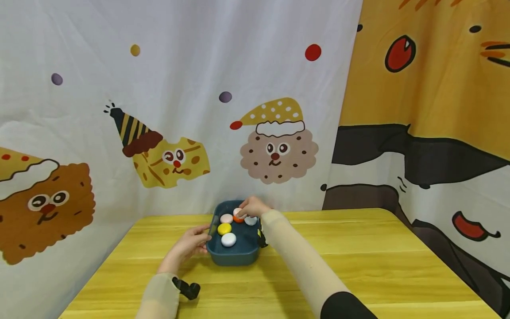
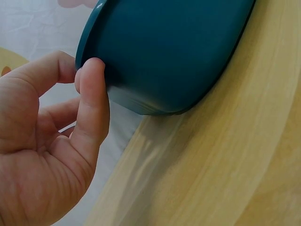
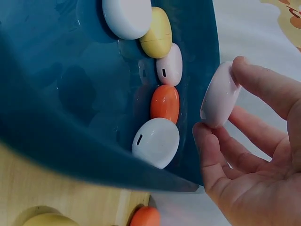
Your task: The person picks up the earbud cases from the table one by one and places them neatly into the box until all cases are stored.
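A dark teal bin stands on the table. My left hand pinches its left rim between thumb and fingers. Above the bin's far end, my right hand grips a pale pink earbud case between thumb and fingertips, apart from the other cases. Inside lie a white case closest to me, a yellow case, a light pink case, an orange case and another white case. In the left wrist view only the bin's outer wall shows.
Outside the bin, a yellow rounded thing and an orange one are partly visible in the right wrist view. The wooden table extends to both sides. A patterned cloth hangs behind its far edge.
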`<state>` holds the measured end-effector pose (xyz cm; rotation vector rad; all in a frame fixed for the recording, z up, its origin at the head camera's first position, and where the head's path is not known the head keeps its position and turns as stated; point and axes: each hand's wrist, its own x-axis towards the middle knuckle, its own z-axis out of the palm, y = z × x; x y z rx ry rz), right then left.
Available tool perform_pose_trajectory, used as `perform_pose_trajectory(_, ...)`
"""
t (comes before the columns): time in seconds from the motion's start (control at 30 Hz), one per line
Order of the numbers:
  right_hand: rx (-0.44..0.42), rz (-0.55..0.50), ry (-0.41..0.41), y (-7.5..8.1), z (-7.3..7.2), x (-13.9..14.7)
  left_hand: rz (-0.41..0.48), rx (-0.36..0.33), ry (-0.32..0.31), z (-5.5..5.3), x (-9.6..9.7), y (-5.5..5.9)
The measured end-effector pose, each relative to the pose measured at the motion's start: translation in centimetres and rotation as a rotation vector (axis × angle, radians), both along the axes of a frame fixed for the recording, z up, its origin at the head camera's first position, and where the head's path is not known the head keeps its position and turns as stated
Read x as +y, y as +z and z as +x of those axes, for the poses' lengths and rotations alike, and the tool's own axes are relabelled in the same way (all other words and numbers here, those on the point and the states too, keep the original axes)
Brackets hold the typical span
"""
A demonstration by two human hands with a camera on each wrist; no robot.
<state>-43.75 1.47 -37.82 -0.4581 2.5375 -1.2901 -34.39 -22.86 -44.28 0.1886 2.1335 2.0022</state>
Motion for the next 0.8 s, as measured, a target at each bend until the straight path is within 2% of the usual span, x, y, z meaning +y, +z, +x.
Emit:
perform_pose_trajectory(0.2, 0.010, 0.024, -0.001, 0.11, -0.12, -0.19, 0.000, -0.004, 0.007, 0.05, -0.01, 0.29)
perform_pose_trajectory(0.53, -0.022, 0.027, 0.032, -0.01, -0.10, -0.06, -0.009, 0.001, 0.016, -0.30, -0.05, -0.04)
perform_pose_trajectory(0.8, 0.000, 0.013, 0.045, 0.07, 0.30, 0.33, -0.007, 0.001, 0.007, -0.21, -0.09, -0.07)
